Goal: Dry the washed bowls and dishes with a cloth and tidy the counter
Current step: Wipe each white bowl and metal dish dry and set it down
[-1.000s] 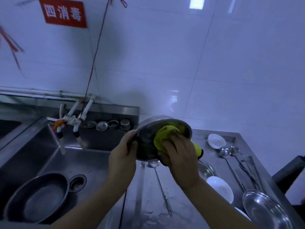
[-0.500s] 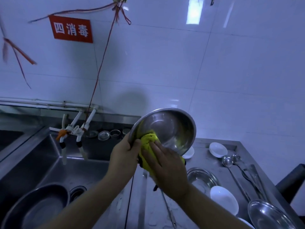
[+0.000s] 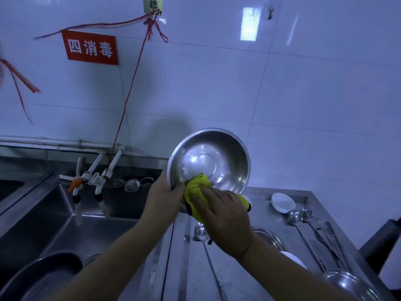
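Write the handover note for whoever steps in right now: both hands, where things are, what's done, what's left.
Left hand: grip on the steel bowl rim, bowl tilted above the counter.
Right hand: presses the yellow cloth on the bowl's lower inner edge.
Done: cannot tell how much is dry.
Left: finish this bowl; white dish, ladles, steel plate on the counter; big basin in the sink.

left hand [image 3: 163, 198]: closed grip, raised | right hand [image 3: 225, 216]: fingers flat, pressing
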